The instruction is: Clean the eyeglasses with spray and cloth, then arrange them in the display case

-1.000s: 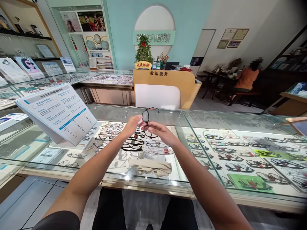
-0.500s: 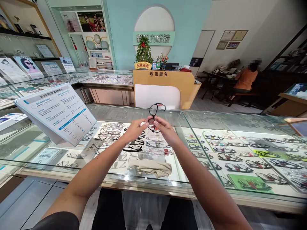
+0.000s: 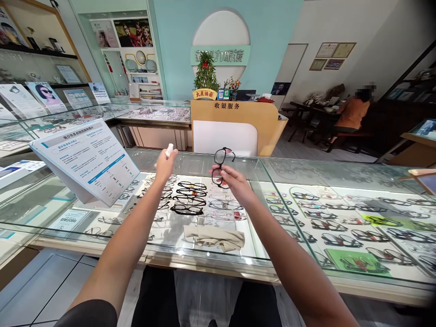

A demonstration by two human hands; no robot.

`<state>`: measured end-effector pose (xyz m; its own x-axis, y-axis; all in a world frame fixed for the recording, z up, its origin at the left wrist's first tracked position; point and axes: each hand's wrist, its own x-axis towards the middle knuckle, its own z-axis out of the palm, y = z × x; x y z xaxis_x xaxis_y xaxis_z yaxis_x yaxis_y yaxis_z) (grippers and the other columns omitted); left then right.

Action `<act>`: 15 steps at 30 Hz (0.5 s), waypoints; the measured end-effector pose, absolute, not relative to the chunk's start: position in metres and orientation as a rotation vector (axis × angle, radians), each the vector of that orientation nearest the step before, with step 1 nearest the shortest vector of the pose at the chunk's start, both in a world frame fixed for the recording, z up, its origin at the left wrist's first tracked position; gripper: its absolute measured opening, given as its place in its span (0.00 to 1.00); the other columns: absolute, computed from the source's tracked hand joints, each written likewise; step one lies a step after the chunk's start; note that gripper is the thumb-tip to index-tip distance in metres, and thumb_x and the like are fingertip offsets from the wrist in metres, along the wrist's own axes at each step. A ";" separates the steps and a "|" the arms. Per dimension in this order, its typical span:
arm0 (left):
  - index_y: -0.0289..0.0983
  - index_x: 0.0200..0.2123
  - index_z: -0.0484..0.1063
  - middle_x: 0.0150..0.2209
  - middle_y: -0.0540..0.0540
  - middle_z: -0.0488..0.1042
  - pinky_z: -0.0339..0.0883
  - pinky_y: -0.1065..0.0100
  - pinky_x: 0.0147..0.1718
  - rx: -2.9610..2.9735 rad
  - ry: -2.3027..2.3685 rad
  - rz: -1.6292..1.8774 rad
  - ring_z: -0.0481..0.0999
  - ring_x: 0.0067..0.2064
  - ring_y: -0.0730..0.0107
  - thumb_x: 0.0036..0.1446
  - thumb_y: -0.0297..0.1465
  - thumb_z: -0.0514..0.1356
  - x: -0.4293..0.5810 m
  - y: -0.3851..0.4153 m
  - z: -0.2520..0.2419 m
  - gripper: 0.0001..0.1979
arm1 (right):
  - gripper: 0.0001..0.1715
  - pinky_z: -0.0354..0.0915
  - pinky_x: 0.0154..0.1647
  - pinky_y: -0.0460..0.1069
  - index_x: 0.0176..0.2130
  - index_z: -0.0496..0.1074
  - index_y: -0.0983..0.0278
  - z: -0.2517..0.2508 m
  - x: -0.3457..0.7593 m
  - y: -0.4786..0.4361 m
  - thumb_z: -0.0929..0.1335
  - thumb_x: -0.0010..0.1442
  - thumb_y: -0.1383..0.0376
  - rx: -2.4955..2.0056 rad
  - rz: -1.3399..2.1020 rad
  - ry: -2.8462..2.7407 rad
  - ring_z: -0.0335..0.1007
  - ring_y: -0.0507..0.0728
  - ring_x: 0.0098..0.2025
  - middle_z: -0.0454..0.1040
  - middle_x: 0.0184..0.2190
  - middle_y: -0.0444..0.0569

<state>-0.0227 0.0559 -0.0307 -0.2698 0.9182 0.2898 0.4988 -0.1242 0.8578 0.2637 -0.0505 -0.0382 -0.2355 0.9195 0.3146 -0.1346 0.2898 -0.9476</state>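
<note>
My right hand [image 3: 235, 181] pinches a pair of black-framed eyeglasses [image 3: 215, 164] by the lower lens, so the frame stands on end above the glass counter. Off to the left, my left hand [image 3: 165, 165] is closed around a small white bottle [image 3: 169, 150], its top poking out above the fingers; most of it is hidden in the grip. A beige cloth [image 3: 214, 238] lies crumpled near the counter's front edge. Between my forearms, several black eyeglasses [image 3: 188, 209] lie in a column in the display.
The glass display counter [image 3: 238, 260] spans the foreground, with many more frames to the right. A printed stand-up sign [image 3: 88, 159] leans at the left. Beyond are a wooden cashier desk [image 3: 272, 122] with a plant [image 3: 205, 75], and a seated person [image 3: 353, 111] at the back right.
My left hand, holding the white bottle, has moved left and up, away from the eyeglasses. My right hand keeps the eyeglasses in nearly the same place.
</note>
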 end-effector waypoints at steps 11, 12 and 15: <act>0.36 0.54 0.68 0.66 0.24 0.73 0.65 0.49 0.68 1.433 2.298 1.140 0.73 0.69 0.40 0.68 0.28 0.61 -0.082 0.079 -0.041 0.13 | 0.28 0.69 0.56 0.53 0.57 0.83 0.57 -0.045 0.266 -0.043 0.74 0.69 0.43 -0.782 1.189 -1.456 0.78 0.61 0.58 0.86 0.56 0.52; 0.37 0.55 0.68 0.65 0.25 0.74 0.66 0.50 0.67 1.430 2.310 1.128 0.74 0.69 0.40 0.67 0.27 0.61 -0.085 0.078 -0.041 0.14 | 0.27 0.69 0.56 0.53 0.57 0.83 0.57 -0.045 0.266 -0.043 0.74 0.69 0.43 -0.780 1.191 -1.456 0.78 0.61 0.58 0.86 0.56 0.52; 0.39 0.56 0.67 0.61 0.27 0.79 0.70 0.48 0.62 1.383 2.355 1.091 0.78 0.66 0.37 0.65 0.25 0.63 -0.093 0.079 -0.041 0.17 | 0.28 0.69 0.55 0.53 0.56 0.83 0.58 -0.043 0.265 -0.043 0.74 0.68 0.43 -0.796 1.192 -1.457 0.78 0.62 0.59 0.86 0.57 0.52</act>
<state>-0.0931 0.0788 -0.0415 -0.5421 0.8195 0.1860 0.6719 0.2897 0.6817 0.2653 -0.0434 -0.0433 -0.2345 0.9233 0.3042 -0.1153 0.2843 -0.9518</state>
